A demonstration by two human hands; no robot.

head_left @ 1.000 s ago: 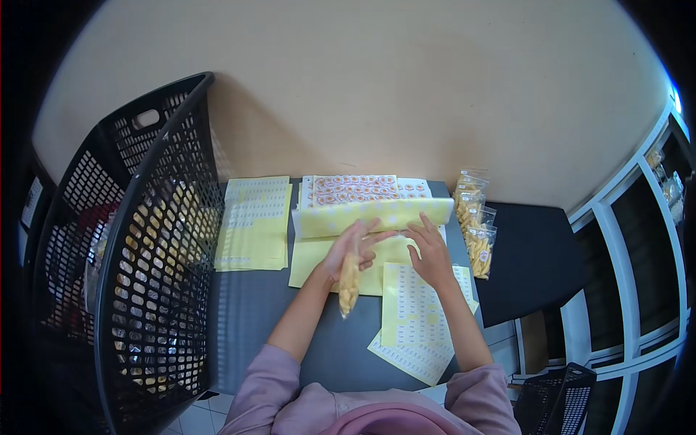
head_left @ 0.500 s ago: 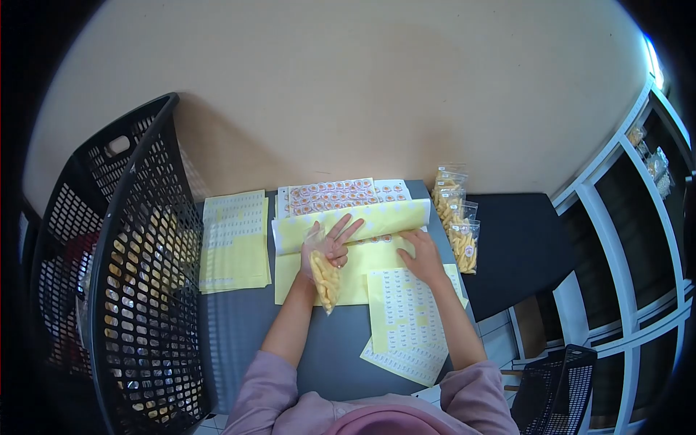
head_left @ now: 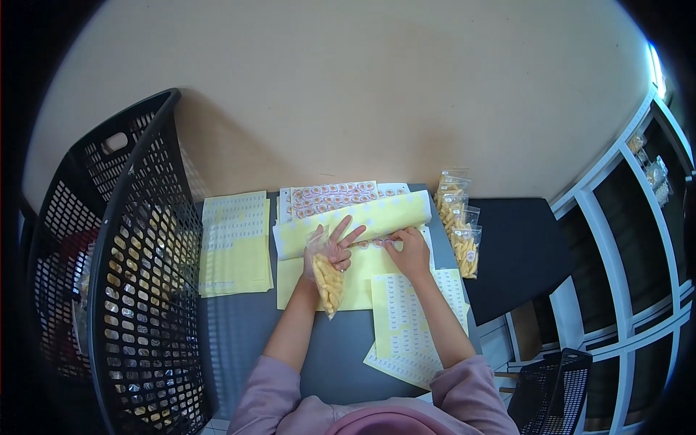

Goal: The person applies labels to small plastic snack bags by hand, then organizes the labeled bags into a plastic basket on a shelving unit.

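Note:
My left hand [head_left: 335,255] holds a clear plastic bag of pale yellow snack sticks [head_left: 329,286] near its top, the bag hanging toward me. Two of its fingers stretch out over a curled yellow-backed sticker sheet [head_left: 308,230]. My right hand [head_left: 409,254] pinches with thumb and fingertips at the end of a row of round stickers [head_left: 370,244], just below the curl. The sticker's edge is partly hidden by the fingers. Beneath lies a flat yellow backing sheet [head_left: 355,283].
Label sheets [head_left: 409,308] lie front right, others [head_left: 235,254] at left. More round-sticker sheets [head_left: 333,197] are behind. Filled snack bags [head_left: 464,246] line the table's right side, beside a black surface [head_left: 515,246]. A tall black basket [head_left: 145,290] holding bags stands at left; shelves [head_left: 623,239] at right.
My right hand has moved slightly left and its fingers have closed at the sticker row. My left hand stays nearly in place with the bag.

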